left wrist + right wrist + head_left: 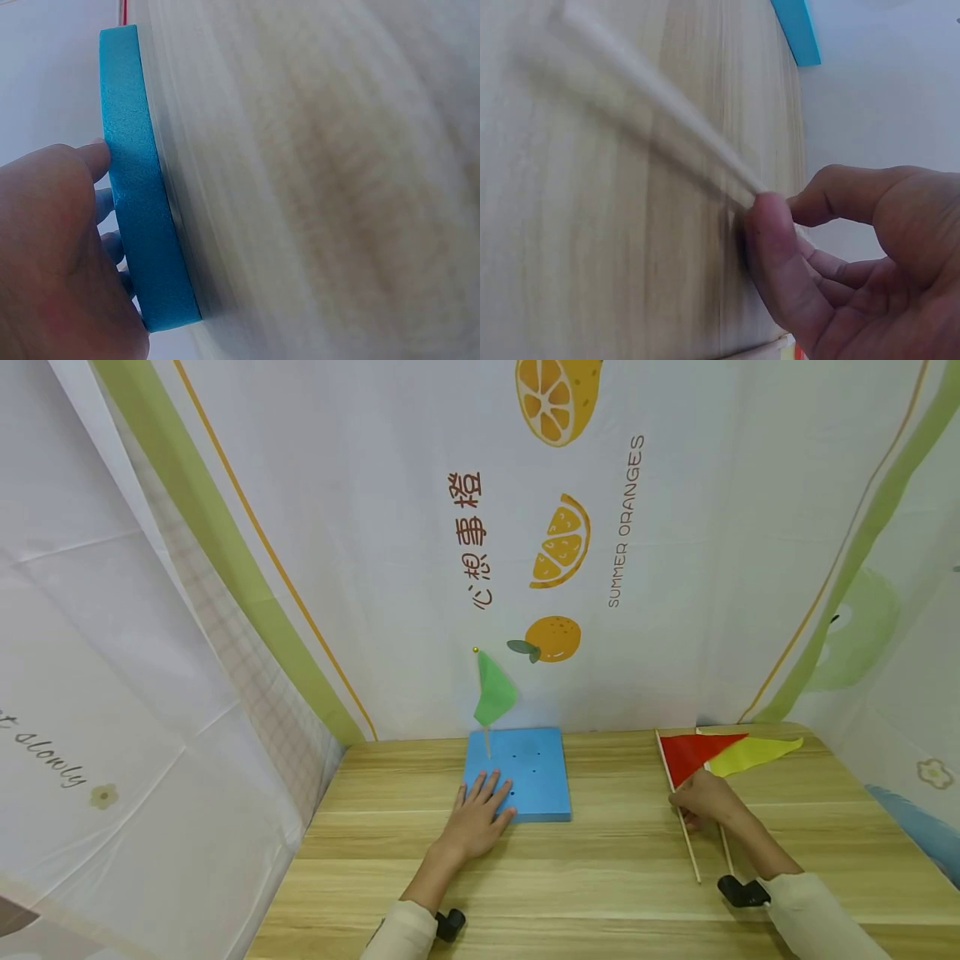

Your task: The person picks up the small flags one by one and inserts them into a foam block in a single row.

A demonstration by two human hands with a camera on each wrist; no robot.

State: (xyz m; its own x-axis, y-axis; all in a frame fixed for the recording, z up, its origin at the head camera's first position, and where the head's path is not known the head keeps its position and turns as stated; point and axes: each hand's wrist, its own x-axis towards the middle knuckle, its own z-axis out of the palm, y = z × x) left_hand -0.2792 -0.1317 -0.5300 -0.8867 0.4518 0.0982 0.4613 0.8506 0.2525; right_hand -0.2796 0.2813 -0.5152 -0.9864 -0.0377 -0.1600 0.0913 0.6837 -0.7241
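Note:
A blue foam block (551, 793) with several small holes lies on the table, and a green flag (495, 693) on a thin stick stands in its far left part. My left hand (474, 822) rests on the block's near left part with fingers spread; in the left wrist view the thumb touches the block's edge (139, 187). At the right, my right hand (705, 797) pinches the wooden stick of a red flag (690, 756). The right wrist view shows that stick (667, 97) between thumb and finger, its shadow on the table. A yellow flag (753, 757) lies partly behind the red one.
The wooden table (600, 877) ends at a white curtain (397, 610) printed with oranges. More cloth (150, 652) hangs along the left side and on the right.

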